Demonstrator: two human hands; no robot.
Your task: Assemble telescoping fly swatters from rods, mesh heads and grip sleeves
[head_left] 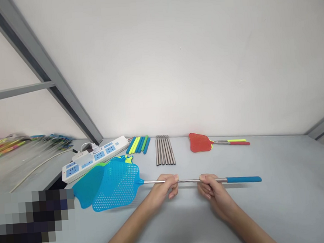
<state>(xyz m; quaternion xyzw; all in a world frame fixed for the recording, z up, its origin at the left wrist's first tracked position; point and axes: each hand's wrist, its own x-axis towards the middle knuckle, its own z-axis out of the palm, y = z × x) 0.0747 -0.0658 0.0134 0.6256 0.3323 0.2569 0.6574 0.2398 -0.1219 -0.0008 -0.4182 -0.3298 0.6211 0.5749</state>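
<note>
Both hands grip a blue fly swatter [118, 185] held sideways above the grey table, its telescopic metal rod drawn out. My left hand [164, 188] pinches the thinner part of the rod, towards the mesh head. On the thicker part, beside the blue handle, my right hand [212, 188] is closed. The handle points right. Under the held mesh head lie more swatter heads [86, 186], blue with some yellow-green, partly hidden.
Behind the hands lie several metal rods [164, 151] and several blue, green and yellow grip sleeves [138, 145]. A white power strip [95, 159] stands left. Red and yellow swatters [201, 142] lie at the back right. Packaged items [52, 140] sit far left.
</note>
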